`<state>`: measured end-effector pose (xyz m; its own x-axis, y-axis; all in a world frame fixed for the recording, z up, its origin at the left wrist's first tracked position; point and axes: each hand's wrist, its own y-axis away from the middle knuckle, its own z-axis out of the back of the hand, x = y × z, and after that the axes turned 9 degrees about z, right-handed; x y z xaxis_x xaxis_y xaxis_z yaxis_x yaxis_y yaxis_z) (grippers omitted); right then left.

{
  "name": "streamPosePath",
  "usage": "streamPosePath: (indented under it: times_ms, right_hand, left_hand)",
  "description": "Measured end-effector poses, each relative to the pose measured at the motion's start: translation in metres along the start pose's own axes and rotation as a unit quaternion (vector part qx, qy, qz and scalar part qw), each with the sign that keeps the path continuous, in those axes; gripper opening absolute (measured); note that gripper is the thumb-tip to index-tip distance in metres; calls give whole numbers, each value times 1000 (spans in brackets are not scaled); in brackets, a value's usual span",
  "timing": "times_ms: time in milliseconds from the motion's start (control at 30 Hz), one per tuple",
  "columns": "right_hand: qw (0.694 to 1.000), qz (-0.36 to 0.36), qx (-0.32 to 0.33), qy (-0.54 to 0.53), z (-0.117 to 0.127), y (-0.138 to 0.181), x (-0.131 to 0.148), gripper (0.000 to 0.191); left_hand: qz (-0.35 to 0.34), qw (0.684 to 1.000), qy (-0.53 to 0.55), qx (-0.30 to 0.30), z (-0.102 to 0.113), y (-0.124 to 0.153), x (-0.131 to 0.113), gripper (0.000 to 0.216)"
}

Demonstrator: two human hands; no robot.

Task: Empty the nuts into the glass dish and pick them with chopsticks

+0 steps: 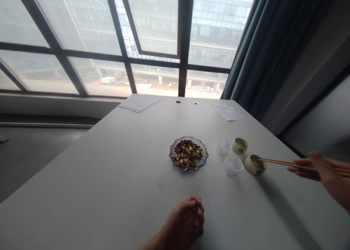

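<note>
My right hand grips a pair of wooden chopsticks, their tips at the mouth of the nearer small cream ceramic cup. Whether the tips hold anything is too small to tell. A second cream cup with a dark mark stands just behind it. To the left of the cups are two clear plastic cups, the nearer one and the farther one. My left hand rests on the table with its fingers curled in, nothing seen in it. Beyond it, a scalloped glass dish holds mixed nuts and seeds.
The white table reaches to the windows. White paper sheets lie at its far left and far right. Near the far edge are two small round holes. A dark blue curtain hangs at the right.
</note>
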<state>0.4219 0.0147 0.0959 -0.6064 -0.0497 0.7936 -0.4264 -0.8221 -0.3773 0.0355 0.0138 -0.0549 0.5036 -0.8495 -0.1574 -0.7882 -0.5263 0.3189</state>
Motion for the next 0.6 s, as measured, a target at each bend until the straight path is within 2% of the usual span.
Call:
streamPosePath:
  times_ms: [67, 133, 200, 333, 500, 600]
  right_hand:
    - [996, -77, -40, 3, -3, 8, 4, 33]
    - [990, -120, -69, -17, -10, 15, 8, 30]
    - [987, -125, -86, -52, -16, 20, 6, 26]
    - [984, -127, -74, -99, -18, 24, -9, 28]
    - [982, -140, -70, -107, -6, 29, -19, 27]
    - [986, -117, -70, -96, 2, 35, -16, 26]
  left_hand:
    - [-1, 1000, -2, 0, -1, 0, 0, 12]
    - [2, 1000, -4, -1, -1, 0, -1, 13]
    - [3, 1000, -5, 1, -1, 0, -2, 15]
    - [-1, 1000, -2, 3, 0, 0, -2, 14]
    - [3, 1000, -1, 7, 2, -1, -2, 14]
    - [5, 1000, 4, 1, 1, -1, -2, 15]
